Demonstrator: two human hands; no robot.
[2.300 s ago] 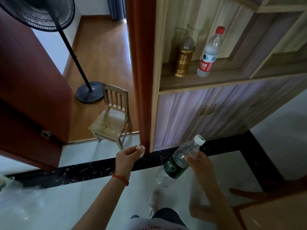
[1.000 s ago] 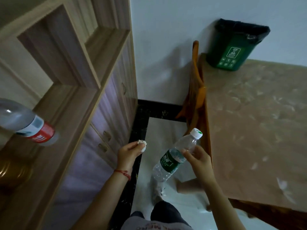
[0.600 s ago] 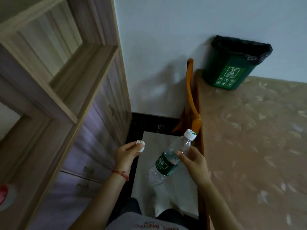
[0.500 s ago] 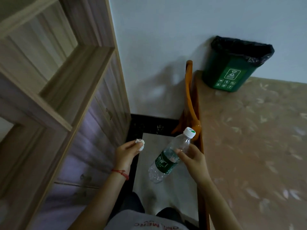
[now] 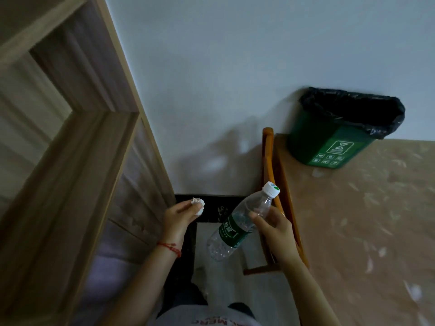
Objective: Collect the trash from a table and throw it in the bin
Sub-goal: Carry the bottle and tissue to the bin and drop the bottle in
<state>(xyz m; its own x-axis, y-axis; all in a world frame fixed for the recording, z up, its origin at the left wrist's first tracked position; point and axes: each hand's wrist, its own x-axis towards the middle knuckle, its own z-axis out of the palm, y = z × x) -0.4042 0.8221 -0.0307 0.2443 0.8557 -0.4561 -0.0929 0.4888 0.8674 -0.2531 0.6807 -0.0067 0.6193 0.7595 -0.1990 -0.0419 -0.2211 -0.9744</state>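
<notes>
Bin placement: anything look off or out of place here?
Yes. The green bin, lined with a black bag, stands on the table at its far corner against the wall, not on the floor. Otherwise nothing spilled: the right hand holds a capped plastic bottle, the left hand pinches a paper wad.

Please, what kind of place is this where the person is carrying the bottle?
Probably a room in a home. A wooden cabinet with shelves stands along the left, a chair is pushed against a table with a patterned cover, and a small green bin with a black liner stands on that table by the plain wall.
</notes>
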